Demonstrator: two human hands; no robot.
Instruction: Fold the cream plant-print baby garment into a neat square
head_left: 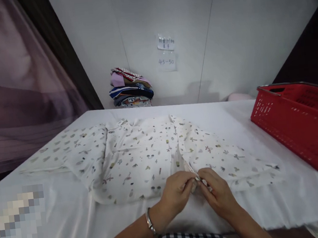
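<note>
Surface: white-covered table [73, 219] set against a pale panelled wall.
Garment: printed white shirt [140, 155], spread flat at centre, sleeves out toward 9 and 3 o'clock so the front opening lies reachable.
Left hand [178, 194]: at 6 o'clock, fingertips pinched narrow on the shirt's lower front edge.
Right hand [219, 194]: just beside it, touching, pinched on the facing edge, apparently to bring the two sides together.
Basket: red basket [302, 126], 3 o'clock.
Stack: folded clothes [130, 88], 12 o'clock, by the wall.
Notes: paper labels [166, 52] above.
</note>
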